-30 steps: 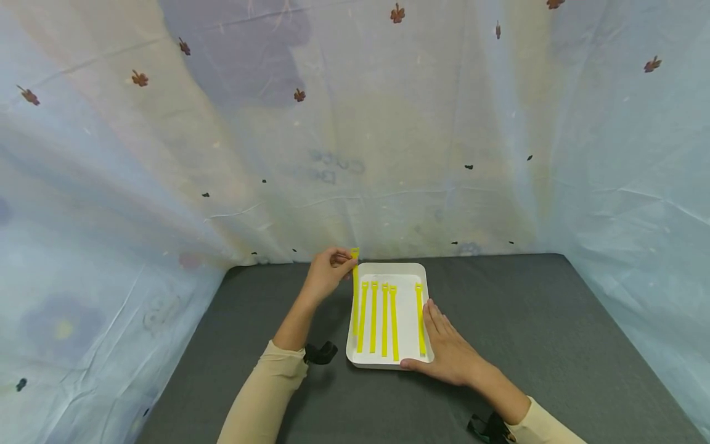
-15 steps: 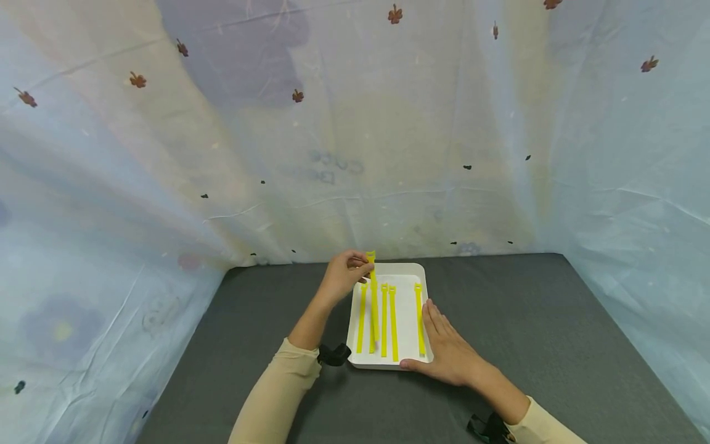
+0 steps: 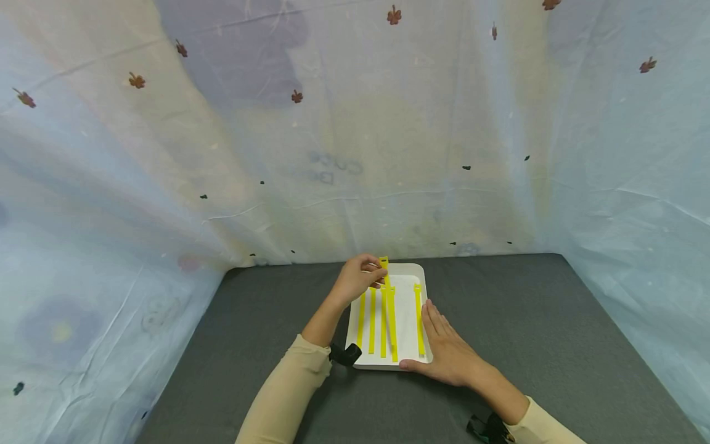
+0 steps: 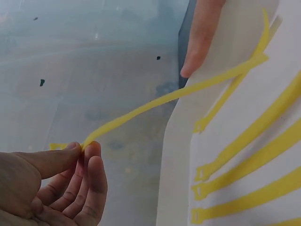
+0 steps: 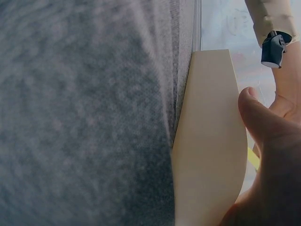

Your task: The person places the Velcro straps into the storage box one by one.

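Observation:
My left hand [image 3: 360,277] pinches a yellow cable tie strap [image 4: 155,101] near its slotted head, between thumb and fingertips. The strap's tail hangs over the white tray [image 3: 407,336], and in the left wrist view it overlaps the rightmost strap [image 4: 221,104]. Several like straps lie lengthwise in the tray: a group at the left and middle, including one strap [image 3: 371,327], and a single one [image 3: 418,320] along the right side. My right hand [image 3: 452,354], fingers straight, rests against the tray's near right corner. In the right wrist view its thumb [image 5: 263,117] lies along the rim.
Under the tray spreads a dark grey cloth-covered table [image 3: 527,320]. A pale printed curtain [image 3: 355,135] hangs behind it and at both sides. Black bands [image 3: 345,354] sit at both wrists, below light sleeves.
My left hand has moved rightward with the strap, from the tray's left edge to above its middle straps. The right hand and tray have stayed in place.

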{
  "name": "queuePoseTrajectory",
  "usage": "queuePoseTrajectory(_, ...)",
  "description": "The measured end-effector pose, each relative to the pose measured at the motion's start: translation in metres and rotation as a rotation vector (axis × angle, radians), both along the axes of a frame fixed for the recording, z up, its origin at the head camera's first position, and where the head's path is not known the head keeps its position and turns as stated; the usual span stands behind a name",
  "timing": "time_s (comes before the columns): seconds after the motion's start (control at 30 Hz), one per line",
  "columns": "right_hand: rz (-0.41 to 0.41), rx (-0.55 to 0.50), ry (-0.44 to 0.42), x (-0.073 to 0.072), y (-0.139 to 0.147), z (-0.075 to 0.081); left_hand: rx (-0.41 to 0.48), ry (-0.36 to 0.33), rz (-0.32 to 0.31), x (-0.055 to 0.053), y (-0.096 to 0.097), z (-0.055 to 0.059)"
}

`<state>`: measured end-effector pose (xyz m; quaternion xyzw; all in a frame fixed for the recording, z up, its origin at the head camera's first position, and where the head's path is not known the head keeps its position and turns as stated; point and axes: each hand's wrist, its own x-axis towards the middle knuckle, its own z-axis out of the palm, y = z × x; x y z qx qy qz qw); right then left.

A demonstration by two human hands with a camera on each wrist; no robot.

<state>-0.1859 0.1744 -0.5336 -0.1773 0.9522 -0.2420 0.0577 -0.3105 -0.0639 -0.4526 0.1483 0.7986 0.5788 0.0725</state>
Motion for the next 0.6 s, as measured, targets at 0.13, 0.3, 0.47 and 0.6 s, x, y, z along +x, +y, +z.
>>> queuePoseTrajectory(0.13, 0.001, 0.001, 0.006, 0.0, 0.0, -0.002, -0.007, -0.004, -0.013, -0.002, 0.006, -0.004)
queuePoseTrajectory(0.3, 0.006, -0.003, 0.017, 0.0, 0.001, -0.003, -0.004, -0.023, -0.014, -0.005, 0.012, -0.009)
queuePoseTrajectory(0.47, 0.008, -0.007, 0.019, 0.0, 0.001, -0.003, -0.019, -0.058, -0.003, -0.008, 0.017, -0.014)
queuePoseTrajectory(0.6, 0.008, 0.0, 0.018, 0.0, 0.002, -0.003, -0.032, -0.083, -0.009, -0.01, 0.022, -0.019)
